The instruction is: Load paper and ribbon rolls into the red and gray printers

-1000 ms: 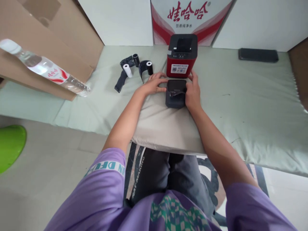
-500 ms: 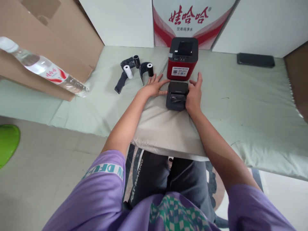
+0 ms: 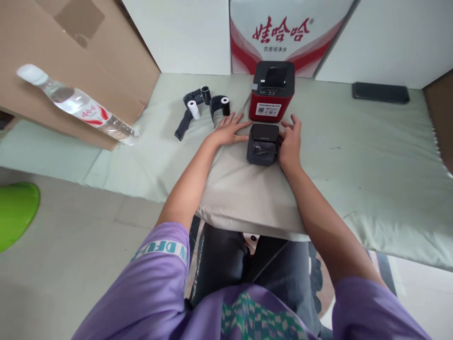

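Observation:
A small black printer (image 3: 264, 145) lies on the cloth-covered table between my hands. My left hand (image 3: 228, 131) rests flat on the cloth to its left, fingers spread, with the fingertips by a black-wrapped paper roll (image 3: 225, 107). Along the printer's right side is my right hand (image 3: 290, 145), fingers apart and slightly bent; whether they touch its edge I cannot tell. Just behind stands a larger red and black printer (image 3: 271, 99) with a white label on its front. A white paper roll (image 3: 194, 111) and another black-wrapped roll (image 3: 205, 96) stand farther left with strips of black wrapping.
A water bottle (image 3: 85, 108) leans at the left by a cardboard box (image 3: 88, 61). White boxes line the back, one with red lettering (image 3: 283, 30). A black phone-like slab (image 3: 380, 93) lies at the back right. Green plastic (image 3: 17, 212) shows beyond the table's front edge.
The view has shifted slightly, so everything sits a little lower and more to the right. My right hand's fingers have eased slightly away from the small printer's side. My left hand stays spread.

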